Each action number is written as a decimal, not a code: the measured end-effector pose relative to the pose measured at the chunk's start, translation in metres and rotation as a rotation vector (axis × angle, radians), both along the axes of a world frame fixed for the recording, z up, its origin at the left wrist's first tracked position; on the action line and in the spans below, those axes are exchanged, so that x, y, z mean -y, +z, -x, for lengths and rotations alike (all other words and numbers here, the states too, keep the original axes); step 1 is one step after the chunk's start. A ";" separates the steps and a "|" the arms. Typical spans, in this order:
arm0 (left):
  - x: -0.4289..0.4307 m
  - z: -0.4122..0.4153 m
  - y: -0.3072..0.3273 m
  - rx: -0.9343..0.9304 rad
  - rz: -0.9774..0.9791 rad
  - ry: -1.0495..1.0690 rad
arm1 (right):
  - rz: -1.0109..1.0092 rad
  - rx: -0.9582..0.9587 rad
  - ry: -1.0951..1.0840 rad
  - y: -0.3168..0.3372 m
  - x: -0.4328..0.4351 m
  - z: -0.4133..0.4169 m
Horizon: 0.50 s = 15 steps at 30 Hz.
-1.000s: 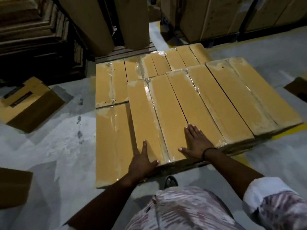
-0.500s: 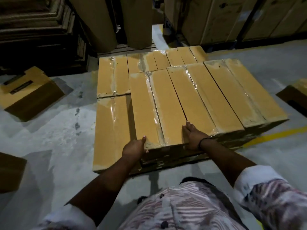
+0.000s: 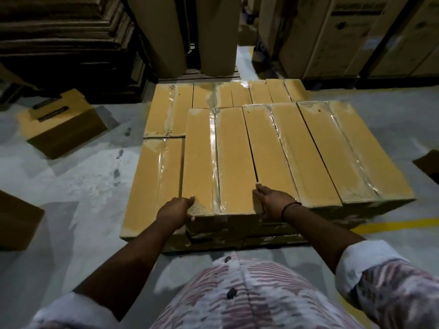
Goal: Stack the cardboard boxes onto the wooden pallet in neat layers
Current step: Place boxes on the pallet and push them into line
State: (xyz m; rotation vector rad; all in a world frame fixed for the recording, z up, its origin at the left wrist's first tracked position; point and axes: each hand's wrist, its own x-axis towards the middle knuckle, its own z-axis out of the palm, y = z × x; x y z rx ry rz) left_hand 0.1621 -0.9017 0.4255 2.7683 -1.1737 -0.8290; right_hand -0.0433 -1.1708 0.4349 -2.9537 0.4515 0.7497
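Warehouse floor (image 3: 78, 181), left hand (image 3: 177, 210) and right hand (image 3: 273, 201) now gripping box (image 3: 232, 162) corners, earlier flat on top

My left hand (image 3: 177, 211) and right hand (image 3: 273, 203) clasp the near corners of the box (image 3: 228, 162), yet most of my fingers are hidden — curled round its sides. The pallet (image 3: 237, 245) lies almost wholly buried under the stack (image 3: 320, 150), only a dark near edge showing, and the frame's left edge cuts off a loose carton (image 3: 16, 222).
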 end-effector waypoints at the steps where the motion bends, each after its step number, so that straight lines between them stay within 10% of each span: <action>1: 0.000 0.001 -0.001 0.001 0.001 0.011 | -0.001 0.015 0.006 -0.001 0.001 0.000; 15: 0.006 0.012 0.000 0.007 -0.015 0.093 | -0.038 0.138 -0.046 -0.001 -0.005 0.006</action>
